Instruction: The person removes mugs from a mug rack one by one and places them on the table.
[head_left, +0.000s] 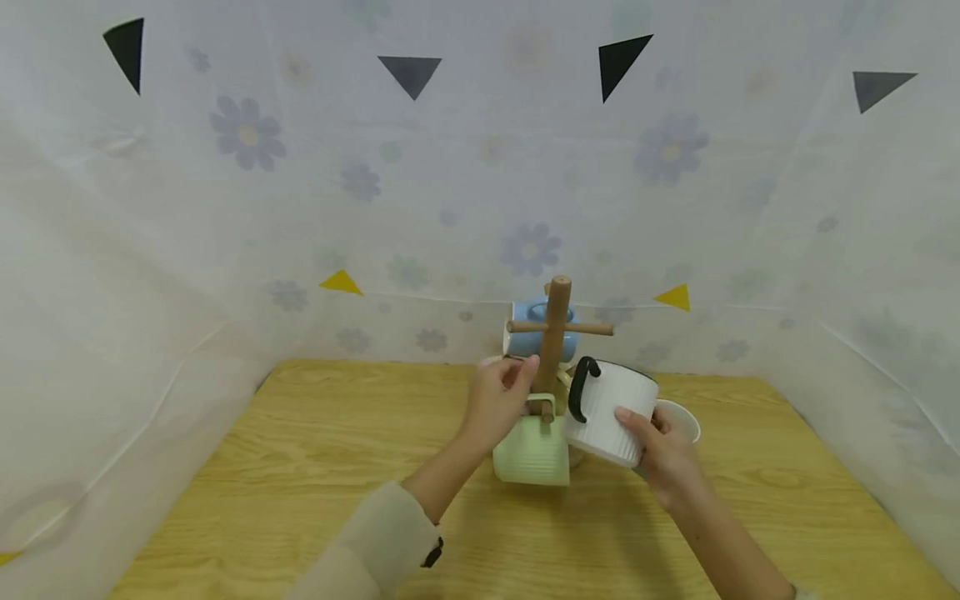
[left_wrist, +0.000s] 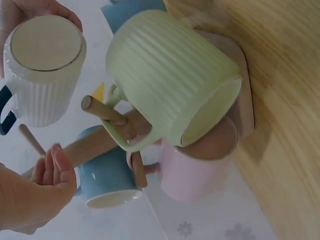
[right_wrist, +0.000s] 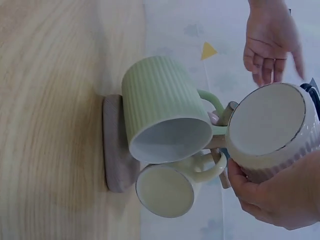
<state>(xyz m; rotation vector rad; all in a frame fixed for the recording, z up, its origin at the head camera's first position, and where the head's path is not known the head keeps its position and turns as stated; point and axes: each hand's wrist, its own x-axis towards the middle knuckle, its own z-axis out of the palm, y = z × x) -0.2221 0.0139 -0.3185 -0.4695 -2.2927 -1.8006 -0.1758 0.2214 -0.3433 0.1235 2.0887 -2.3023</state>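
Note:
My right hand [head_left: 667, 458] grips a white ribbed mug [head_left: 611, 412] by its body, with the black handle turned toward the wooden mug rack [head_left: 555, 333]. The mug is tilted and sits to the right of the post. My left hand [head_left: 498, 396] is beside the post on the left, its fingers loosely bent; in the right wrist view the palm [right_wrist: 270, 37] shows nothing held. Below it a green ribbed mug [head_left: 532, 454] hangs by its handle on a lower peg. A blue mug [head_left: 517, 333] hangs higher, on the far side.
A pink mug [left_wrist: 195, 172] hangs low on the rack, and so does a cream mug [right_wrist: 165, 192]. Bare upper pegs [head_left: 596, 329] stick out sideways. The rack's base [right_wrist: 117, 145] stands on a wooden table [head_left: 337, 467]. A patterned cloth wall [head_left: 450, 167] rises behind.

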